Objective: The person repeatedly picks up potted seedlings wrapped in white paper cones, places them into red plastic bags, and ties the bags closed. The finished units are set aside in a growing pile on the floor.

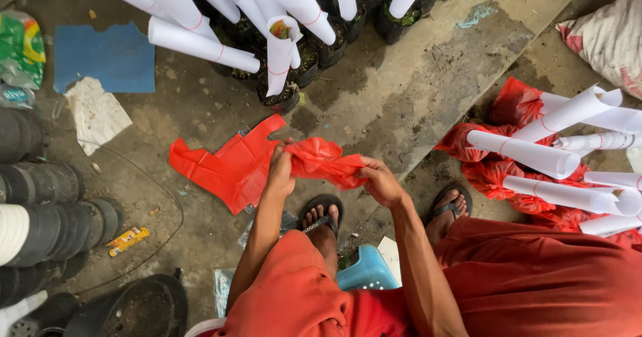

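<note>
Both my hands hold one crumpled red plastic bag (321,161) in front of my knees. My left hand (281,171) pinches its left end, my right hand (380,180) grips its right end, and the plastic is bunched between them. Flat on the concrete floor below lies a stack of red plastic bags (224,168), just left of my left hand. Small plants in black pots (284,76), each wrapped in a white paper cone, stand beyond the bags at the top of the view.
More white paper cones in red bags (535,160) lie at the right. Stacked black pots (47,227) lie at the left, by a blue sheet (107,56). A light blue stool (366,273) sits under me. My sandalled feet (321,216) rest on the floor.
</note>
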